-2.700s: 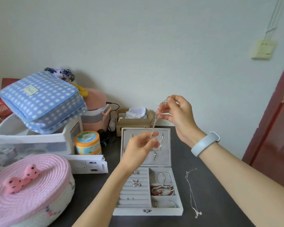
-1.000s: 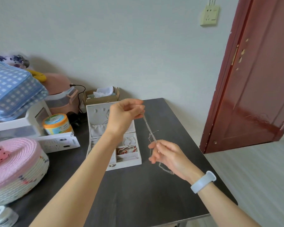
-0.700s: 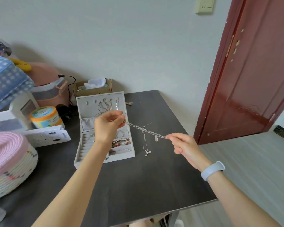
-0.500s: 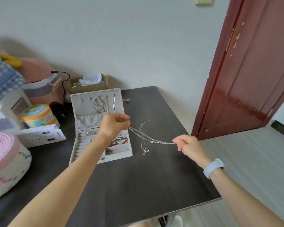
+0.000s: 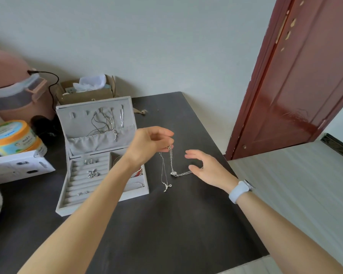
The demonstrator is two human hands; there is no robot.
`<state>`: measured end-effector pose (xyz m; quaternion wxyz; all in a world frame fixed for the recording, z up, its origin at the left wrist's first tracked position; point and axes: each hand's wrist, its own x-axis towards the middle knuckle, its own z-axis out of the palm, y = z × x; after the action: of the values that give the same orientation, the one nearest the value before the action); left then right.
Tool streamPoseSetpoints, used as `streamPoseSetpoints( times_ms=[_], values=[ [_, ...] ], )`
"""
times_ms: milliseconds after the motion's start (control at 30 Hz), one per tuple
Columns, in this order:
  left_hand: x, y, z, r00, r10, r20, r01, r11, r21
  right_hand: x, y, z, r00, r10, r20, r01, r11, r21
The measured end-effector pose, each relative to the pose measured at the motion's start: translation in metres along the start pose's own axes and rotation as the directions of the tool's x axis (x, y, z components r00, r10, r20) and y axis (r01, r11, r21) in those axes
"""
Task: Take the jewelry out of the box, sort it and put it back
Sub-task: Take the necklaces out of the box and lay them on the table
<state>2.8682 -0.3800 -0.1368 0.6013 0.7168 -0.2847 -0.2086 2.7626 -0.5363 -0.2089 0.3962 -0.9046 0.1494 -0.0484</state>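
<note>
No readable text, brand, number or sign anywhere. Orange-lidded tub [image 5: 12, 136] at left edge carries printed label with blue characters on lid, too blurred to read. White carton [image 5: 18, 168] beside tub shows dark oval marks on its side, no legible lettering. Tissue box [image 5: 87, 93] by wall unmarked on visible faces. Watch [image 5: 240, 191] on right wrist turned so no display shows.

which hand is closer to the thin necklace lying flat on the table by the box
Left. The left hand hovers just above the thin necklace's upper end, pinching a second chain. The right hand is farther right, beyond that chain.
</note>
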Motion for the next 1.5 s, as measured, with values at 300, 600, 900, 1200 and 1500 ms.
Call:
streamPoseSetpoints(
  times_ms=[300,600,900,1200,1500],
  values=[
    [0.003,-0.001,-0.002,0.979,0.008,-0.204,-0.039,0.988,-0.147,0.006,-0.014,0.029,0.994,-0.104,0.013,0.101,0.985,0.142],
    [0.008,-0.064,0.015,0.938,-0.093,-0.335,0.155,0.975,0.161,-0.011,-0.009,-0.015,0.974,0.062,0.219,-0.048,0.996,-0.068],
    [-0.030,-0.072,0.043,0.942,0.334,-0.028,-0.198,0.623,0.757,0.031,-0.007,-0.034,0.994,0.072,0.080,-0.063,0.993,-0.104],
    [-0.041,-0.095,0.050,0.857,0.270,0.438,-0.513,0.377,0.771,0.092,0.000,-0.029,0.983,0.164,-0.088,-0.154,0.982,0.109],
    [-0.046,-0.108,0.045,0.825,0.380,0.419,-0.543,0.322,0.776,0.154,0.003,-0.007,0.960,0.245,-0.137,-0.206,0.947,0.245]
  ],
)
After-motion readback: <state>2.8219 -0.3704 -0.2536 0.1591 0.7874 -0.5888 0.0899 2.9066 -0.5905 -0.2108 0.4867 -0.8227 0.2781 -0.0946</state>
